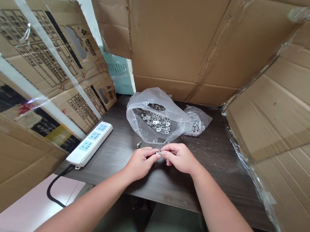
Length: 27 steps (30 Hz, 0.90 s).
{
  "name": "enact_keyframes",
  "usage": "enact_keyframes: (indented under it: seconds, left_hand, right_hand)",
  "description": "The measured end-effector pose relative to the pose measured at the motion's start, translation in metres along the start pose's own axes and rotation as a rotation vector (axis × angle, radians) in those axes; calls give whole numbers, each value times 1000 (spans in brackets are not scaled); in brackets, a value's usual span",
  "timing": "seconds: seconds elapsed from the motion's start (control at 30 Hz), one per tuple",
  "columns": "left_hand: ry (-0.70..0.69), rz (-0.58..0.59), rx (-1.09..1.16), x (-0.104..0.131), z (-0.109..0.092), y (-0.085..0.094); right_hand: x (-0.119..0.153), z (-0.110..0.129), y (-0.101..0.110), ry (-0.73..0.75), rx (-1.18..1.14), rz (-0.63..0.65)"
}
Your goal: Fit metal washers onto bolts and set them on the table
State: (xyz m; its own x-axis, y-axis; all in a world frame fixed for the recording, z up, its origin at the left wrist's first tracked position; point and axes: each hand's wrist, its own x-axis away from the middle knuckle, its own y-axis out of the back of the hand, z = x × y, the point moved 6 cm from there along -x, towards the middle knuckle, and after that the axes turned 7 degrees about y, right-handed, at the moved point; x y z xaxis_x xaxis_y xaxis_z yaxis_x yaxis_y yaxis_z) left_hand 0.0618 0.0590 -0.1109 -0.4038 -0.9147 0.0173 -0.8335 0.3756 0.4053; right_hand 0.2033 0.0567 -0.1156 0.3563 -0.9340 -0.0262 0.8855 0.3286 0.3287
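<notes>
**L hand (140,163) & R hand (180,158) meet on sm. metal fastener (158,152) at dark wood-look tabletop (228,168)**

Far L: brown cardboard panel (51,55), printed w/ black Chinese text, tables & kg figs., clear tape strips run diag. across it. Near its base, white power strip (90,144) lies at an angle on the L side of the tabletop, 3 blue-faced outlet grps up; black cord (56,190) drops from its near end over the edge. Behind, a teal printed board (119,72) shows betw. the L panel & the cardboard back wall (180,35).

Next R: loose bolt (138,145) on the tabletop, just beyond L hand, apart from its fingers. L hand: thumb & index pinching the fastener's L side. Fastener sits approx. mid-table, fingertips hide most of it, exact type can't tell. Beyond it, a big translucent plastic bag (176,116) lies mouth toward the person, w/ a heap of silver washers (156,123) inside. R hand: thumb & index pinching the fastener's R side, other fingers curled.

R of the big bag, touching or nearly: smaller clear bag (205,119) w/ screws (194,124). Far R: another cardboard panel (291,108), clear tape along its bottom edge.
</notes>
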Motion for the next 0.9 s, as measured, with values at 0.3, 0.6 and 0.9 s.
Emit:
enact_keyframes:
  seconds: [0.3, 0.6, 0.9]
  left_hand:
    - [167, 260, 148, -48, -9, -33]
    - [270, 116, 236, -51, 4, -28]
    - [39, 145, -9, -42, -6, -26]
  right_hand:
    - [12, -35, 25, -70, -380, -311]
    - [14, -36, 25, -78, -253, -263]
    - [17, -35, 23, -69, -117, -192]
